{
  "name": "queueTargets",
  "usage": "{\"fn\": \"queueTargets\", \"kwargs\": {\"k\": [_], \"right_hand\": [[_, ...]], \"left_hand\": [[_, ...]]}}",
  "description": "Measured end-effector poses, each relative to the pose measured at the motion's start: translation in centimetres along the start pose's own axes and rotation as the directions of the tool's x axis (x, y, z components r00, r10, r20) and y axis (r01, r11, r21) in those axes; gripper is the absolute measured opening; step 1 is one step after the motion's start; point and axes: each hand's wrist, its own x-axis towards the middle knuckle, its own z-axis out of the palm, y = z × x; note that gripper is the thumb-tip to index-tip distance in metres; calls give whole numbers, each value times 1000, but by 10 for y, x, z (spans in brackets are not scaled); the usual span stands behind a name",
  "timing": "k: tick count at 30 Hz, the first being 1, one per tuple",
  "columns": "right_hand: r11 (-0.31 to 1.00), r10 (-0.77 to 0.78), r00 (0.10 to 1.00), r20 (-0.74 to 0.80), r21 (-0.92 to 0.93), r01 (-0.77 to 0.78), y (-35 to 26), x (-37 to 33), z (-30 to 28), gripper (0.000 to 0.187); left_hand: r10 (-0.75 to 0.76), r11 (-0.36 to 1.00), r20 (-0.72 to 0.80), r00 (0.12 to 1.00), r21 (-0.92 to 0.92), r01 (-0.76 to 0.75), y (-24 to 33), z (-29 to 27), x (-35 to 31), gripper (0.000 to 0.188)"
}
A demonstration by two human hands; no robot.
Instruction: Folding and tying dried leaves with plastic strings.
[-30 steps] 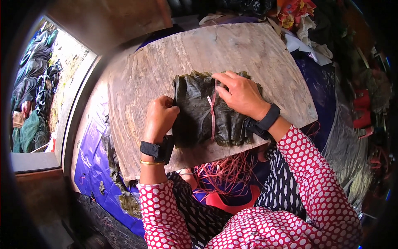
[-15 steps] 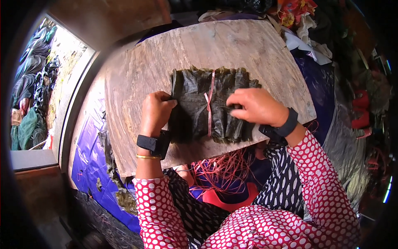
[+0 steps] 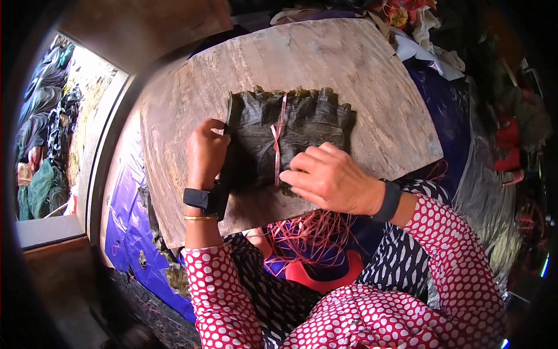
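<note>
In the head view, the bundle (image 3: 250,139) on the board (image 3: 325,52) is being held by a knotted strip (image 3: 276,142); tying seems done, anything left being unclear. Its left edge is being pinched by the left hand (image 3: 206,152); the right hand (image 3: 331,181) is being held curled over its lower part, grip hidden. No container is being clearly shown.
</note>
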Motion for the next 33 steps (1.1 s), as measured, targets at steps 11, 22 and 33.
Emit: {"fn": "queueTargets", "kwargs": {"k": [11, 22, 33], "right_hand": [[994, 23, 1000, 13, 103, -24, -1, 2, 3, 17], [968, 234, 972, -15, 103, -231, 23, 2, -21, 11], [250, 741, 501, 447, 509, -824, 60, -20, -29, 29]], "left_hand": [[-47, 992, 49, 998, -118, 53, -4, -8, 3, 24], [-5, 998, 29, 1000, -62, 7, -1, -6, 2, 21], [94, 964, -203, 975, 265, -38, 9, 0, -6, 22]]}}
